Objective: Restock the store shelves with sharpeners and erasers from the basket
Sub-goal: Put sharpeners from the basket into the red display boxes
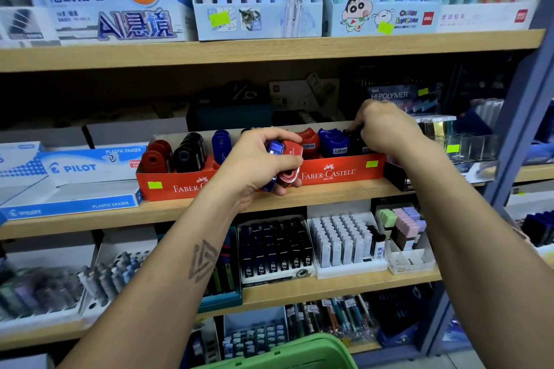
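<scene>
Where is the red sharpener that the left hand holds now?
In the head view, near the middle, the left hand grips the red sharpener beside a blue sharpener, in front of the red Faber-Castell tray on the middle shelf.

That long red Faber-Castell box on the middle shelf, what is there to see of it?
The red Faber-Castell box is a low, open-topped display tray, cardboard by its look, with white lettering and two green price stickers on its front wall. It sits along the front of the wooden shelf, beside a Pilot eraser box. Red, black and blue sharpeners stand inside in rows. The right hand reaches into its right end; the left hand, holding a red and a blue sharpener, hides part of its front.
</scene>
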The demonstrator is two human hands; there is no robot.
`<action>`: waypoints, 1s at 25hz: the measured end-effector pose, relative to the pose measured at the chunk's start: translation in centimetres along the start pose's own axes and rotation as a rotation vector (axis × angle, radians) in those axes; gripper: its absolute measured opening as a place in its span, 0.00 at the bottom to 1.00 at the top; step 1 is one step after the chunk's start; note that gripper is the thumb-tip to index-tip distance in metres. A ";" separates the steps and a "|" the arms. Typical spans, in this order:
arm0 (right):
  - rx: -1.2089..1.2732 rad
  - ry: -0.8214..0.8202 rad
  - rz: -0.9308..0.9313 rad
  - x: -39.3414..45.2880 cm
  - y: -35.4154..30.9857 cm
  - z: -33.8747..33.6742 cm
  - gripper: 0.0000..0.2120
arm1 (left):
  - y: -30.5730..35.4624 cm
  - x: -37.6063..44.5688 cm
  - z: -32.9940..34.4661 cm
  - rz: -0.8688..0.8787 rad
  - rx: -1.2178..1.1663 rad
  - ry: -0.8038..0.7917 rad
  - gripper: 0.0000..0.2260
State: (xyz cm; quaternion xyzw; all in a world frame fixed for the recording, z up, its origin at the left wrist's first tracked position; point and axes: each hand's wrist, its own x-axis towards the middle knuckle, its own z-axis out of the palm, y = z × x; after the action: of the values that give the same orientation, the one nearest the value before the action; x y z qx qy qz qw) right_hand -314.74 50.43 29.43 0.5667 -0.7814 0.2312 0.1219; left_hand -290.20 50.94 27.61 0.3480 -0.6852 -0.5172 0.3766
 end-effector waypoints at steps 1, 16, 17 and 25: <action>0.004 -0.023 0.003 0.0 0.1 -0.2 0.18 | 0.0 -0.1 0.0 0.000 -0.002 -0.004 0.13; -0.136 0.071 0.009 -2.2 -0.8 -1.2 0.10 | 0.2 -0.6 -0.1 0.006 0.002 -0.005 0.14; -0.165 0.073 0.003 -2.1 -0.8 -1.0 0.10 | 0.1 -0.7 -0.2 0.005 -0.009 -0.008 0.14; 0.678 -0.204 -0.280 -3.5 -4.7 -1.9 0.10 | -0.5 -0.7 -1.1 -0.039 -0.286 -0.061 0.28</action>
State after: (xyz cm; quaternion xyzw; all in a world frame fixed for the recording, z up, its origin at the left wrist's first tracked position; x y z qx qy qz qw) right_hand -309.25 53.15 30.55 0.6962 -0.5838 0.4000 -0.1204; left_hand -288.89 50.95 27.21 0.2885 -0.6088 -0.6271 0.3911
